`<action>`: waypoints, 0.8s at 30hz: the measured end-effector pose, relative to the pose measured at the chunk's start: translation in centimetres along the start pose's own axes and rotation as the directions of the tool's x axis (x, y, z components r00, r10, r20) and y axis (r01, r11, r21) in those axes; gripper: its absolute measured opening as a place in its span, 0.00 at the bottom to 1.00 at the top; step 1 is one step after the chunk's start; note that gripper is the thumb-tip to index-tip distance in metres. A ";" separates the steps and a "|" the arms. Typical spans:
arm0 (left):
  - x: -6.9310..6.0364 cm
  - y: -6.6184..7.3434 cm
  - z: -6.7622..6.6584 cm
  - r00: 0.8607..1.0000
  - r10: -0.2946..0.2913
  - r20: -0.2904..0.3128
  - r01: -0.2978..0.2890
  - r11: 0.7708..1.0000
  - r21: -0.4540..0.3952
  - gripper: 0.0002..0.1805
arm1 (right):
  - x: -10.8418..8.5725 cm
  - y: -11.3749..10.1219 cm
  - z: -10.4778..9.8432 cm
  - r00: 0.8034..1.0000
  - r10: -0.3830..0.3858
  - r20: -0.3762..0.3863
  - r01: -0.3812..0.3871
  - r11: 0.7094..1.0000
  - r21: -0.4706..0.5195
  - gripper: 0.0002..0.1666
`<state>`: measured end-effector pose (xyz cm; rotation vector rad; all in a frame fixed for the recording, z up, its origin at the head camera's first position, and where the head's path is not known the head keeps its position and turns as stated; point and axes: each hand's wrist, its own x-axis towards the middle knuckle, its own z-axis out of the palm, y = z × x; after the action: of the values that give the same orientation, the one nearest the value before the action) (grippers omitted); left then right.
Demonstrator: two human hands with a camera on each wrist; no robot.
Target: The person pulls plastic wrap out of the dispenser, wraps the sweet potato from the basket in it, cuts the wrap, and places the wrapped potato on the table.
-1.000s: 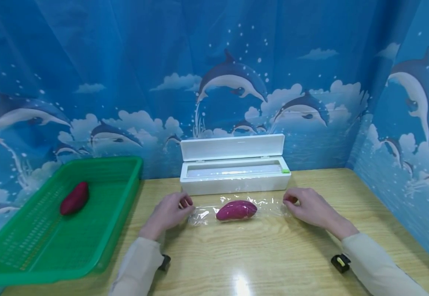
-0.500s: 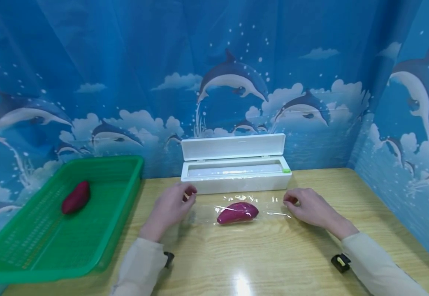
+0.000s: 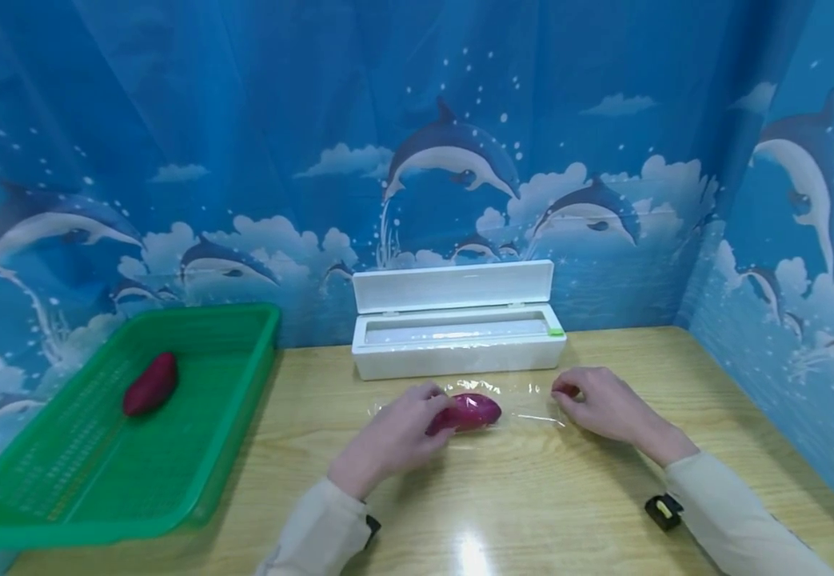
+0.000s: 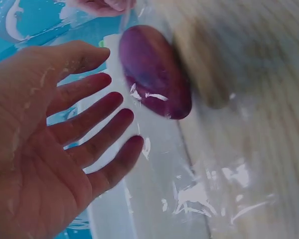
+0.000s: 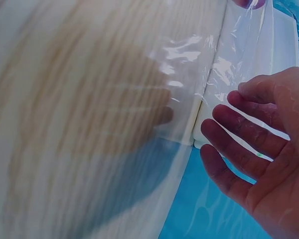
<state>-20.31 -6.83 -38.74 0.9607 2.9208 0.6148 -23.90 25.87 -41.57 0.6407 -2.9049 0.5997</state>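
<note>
Root vegetable: A purple-red, long oval root vegetable (image 3: 480,410) lies in the middle of the light wooden table (image 3: 460,500), under clear, shiny plastic film (image 3: 528,404).
Left hand: From the head view, the left hand (image 3: 401,428) reaches over the vegetable's left end, thumb to the near side. The left wrist view adds the palm side: the fingers are loosely spread, seen apart from the vegetable. Whether they touch it, I cannot tell.
Right hand: The right hand (image 3: 600,404) pinches the film's right end between thumb and index finger; the right wrist view shows the other fingers loosely apart.
Hard to see: The film's borders are faint, and the vegetable's left end is partly hidden by the left hand.
White box: A long white box (image 3: 460,364) with raised lid stands just to the far side, limiting the room there.
Green basket: A green plastic basket (image 3: 179,464) at left holds a second purple-red root (image 3: 150,386).
Edges: A blue dolphin curtain (image 3: 301,96) bounds far and right; bare wood extends to the near side, where the table edge is cut off.
</note>
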 end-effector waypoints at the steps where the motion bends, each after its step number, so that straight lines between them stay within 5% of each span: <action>1: 0.1 0.0 0.3 1.000 -0.003 0.005 0.003 1.000 0.002 0.22 | -0.1 0.0 0.0 1.000 -0.001 -0.006 0.001 1.000 0.000 0.06; 7: 0.4 -0.5 1.1 0.999 -0.044 0.013 0.044 0.999 0.001 0.26 | -0.7 -0.4 -0.5 0.990 -0.042 -0.131 0.036 0.998 -0.047 0.08; 12: 0.9 -1.0 1.2 0.998 -0.057 0.015 0.057 0.998 -0.036 0.27 | -0.5 -2.6 -0.3 0.937 -0.256 -0.238 0.231 0.964 -0.129 0.11; 16: 1.3 -1.4 1.4 0.998 -0.057 0.004 0.057 0.996 -0.064 0.28 | 0.3 -4.9 0.5 0.910 -0.379 -0.170 0.357 0.923 -0.145 0.20; 24: 2.0 -2.2 1.5 0.999 -0.052 -0.006 0.051 0.998 -0.035 0.30 | 2.3 -6.6 2.3 0.942 -0.334 0.031 0.336 0.935 -0.117 0.36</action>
<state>-23.01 -6.79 -40.69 0.8787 2.9203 0.6657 -23.24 18.52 -40.91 1.0915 -2.7185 0.3745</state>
